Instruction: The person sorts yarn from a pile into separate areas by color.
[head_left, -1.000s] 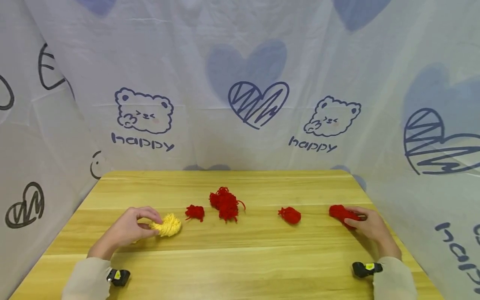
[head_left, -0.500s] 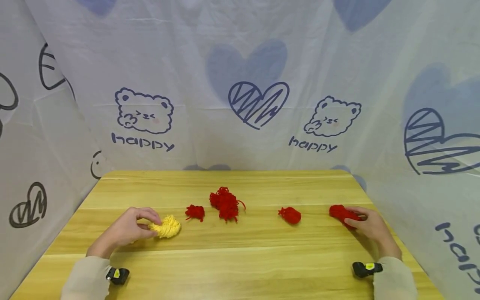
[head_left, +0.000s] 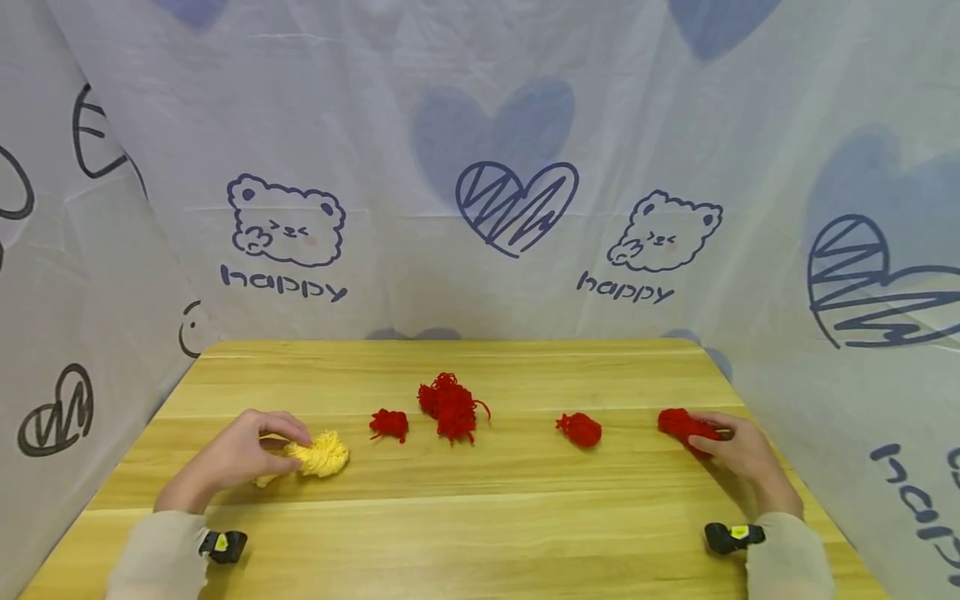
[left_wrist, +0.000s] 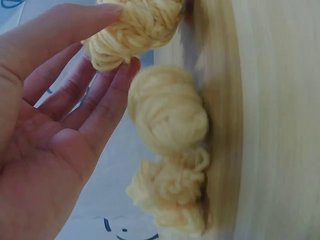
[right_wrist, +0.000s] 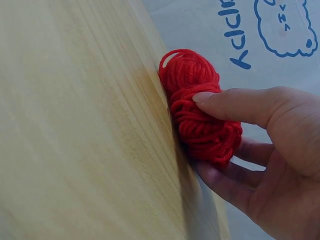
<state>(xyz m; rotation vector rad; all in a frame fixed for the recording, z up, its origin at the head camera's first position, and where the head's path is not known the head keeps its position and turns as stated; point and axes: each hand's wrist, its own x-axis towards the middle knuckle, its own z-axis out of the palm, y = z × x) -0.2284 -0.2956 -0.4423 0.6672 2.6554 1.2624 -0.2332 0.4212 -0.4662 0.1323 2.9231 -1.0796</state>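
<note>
Pinching yellow yarn (head_left: 318, 457), left hand (head_left: 228, 458) risks loose strands slipping; right hand (head_left: 738, 457) fingers clamp red yarn bundle (head_left: 682, 425) near table (head_left: 480, 533) edge.

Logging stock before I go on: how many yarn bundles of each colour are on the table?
Red yarn bundles: 4
Yellow yarn bundles: 1, a lumpy one
Total: 5

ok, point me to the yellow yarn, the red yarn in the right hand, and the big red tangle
yellow yarn (head_left: 322, 455): head view, middle of the bundle.
red yarn (right_wrist: 200, 112): right wrist view, middle of the wound bundle, under the thumb.
red tangle (head_left: 452, 408): head view, centre of the loose pile.
</note>
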